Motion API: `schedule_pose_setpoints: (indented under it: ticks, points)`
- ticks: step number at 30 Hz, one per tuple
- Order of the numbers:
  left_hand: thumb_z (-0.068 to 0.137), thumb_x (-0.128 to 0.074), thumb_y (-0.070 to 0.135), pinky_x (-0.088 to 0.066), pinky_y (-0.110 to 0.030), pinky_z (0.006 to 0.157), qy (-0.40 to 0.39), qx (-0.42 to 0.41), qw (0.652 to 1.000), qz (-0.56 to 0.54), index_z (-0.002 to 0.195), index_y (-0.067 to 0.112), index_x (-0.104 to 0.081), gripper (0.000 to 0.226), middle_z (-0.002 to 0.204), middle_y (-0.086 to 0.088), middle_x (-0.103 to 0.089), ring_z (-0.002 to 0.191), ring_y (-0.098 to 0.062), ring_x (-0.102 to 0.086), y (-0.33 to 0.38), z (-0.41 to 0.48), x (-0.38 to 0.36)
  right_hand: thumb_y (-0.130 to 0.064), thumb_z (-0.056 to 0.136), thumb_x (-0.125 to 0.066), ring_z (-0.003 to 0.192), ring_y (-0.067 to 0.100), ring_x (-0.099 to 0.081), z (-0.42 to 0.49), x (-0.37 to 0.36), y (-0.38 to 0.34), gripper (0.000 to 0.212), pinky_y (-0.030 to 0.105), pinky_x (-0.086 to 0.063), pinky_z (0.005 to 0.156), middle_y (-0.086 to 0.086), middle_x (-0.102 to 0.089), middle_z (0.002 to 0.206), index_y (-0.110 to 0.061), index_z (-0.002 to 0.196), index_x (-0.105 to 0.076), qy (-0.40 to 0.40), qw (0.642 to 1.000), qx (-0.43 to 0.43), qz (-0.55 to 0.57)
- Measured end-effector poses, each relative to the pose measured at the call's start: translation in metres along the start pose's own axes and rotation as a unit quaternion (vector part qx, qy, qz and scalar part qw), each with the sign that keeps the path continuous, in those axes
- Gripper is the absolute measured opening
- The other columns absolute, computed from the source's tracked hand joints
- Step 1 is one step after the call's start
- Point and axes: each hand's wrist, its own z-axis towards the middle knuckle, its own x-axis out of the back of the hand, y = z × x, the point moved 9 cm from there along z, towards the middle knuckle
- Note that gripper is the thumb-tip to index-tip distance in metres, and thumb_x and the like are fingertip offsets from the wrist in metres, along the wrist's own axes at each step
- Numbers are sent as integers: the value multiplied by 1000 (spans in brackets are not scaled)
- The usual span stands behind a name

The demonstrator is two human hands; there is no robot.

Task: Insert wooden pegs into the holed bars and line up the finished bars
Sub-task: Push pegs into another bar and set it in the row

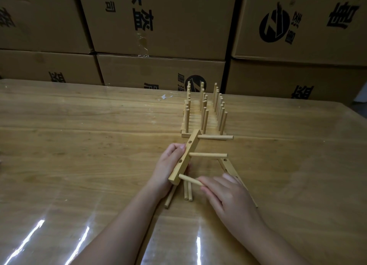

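Note:
My left hand (168, 165) grips a holed wooden bar (183, 157) tipped on its side just above the table. Two pegs (208, 155) stick out of the bar to the right. My right hand (226, 193) pinches a third peg (189, 179) whose tip sits in the bar's near end hole. Three loose pegs (187, 191) lie on the table under my hands. Another holed bar (231, 168) lies flat, partly hidden by my right hand. A row of finished bars (204, 116) with upright pegs stands farther back.
The wooden table (79, 145) has a glossy cover with glare near its front. Stacked cardboard boxes (158, 26) form a wall right behind the table's far edge. A small white scrap (163, 97) lies near that edge.

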Motion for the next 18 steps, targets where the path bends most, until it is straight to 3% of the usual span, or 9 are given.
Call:
schedule_pose_setpoints:
  ticks: [8,13,18]
  points:
    - [96,-51,16,-50,-30,57,1,-8,998,62,95,8,-57,10,70,-7,-58,58,-17,-55,3,-2,-2,-28,90,-40,58,14,-47,0,2,-5,29,27,-42,55,-9,-55,64,-21,91,-68,5,997,24,-67]
    - [96,-50,15,-51,-28,58,15,-9,998,57,96,7,-57,11,70,-11,-58,61,-21,-55,5,-4,0,-28,89,-39,59,12,-48,1,-2,-6,30,23,-38,56,-11,-58,65,-21,91,-69,11,998,11,-55]
    - [98,-46,13,-50,-26,55,27,-31,996,83,95,9,-55,10,73,-12,-56,63,-22,-54,8,-4,-2,-28,90,-39,60,15,-52,0,-6,-1,32,28,-45,55,-9,-64,70,-18,93,-69,5,1000,-8,-4]
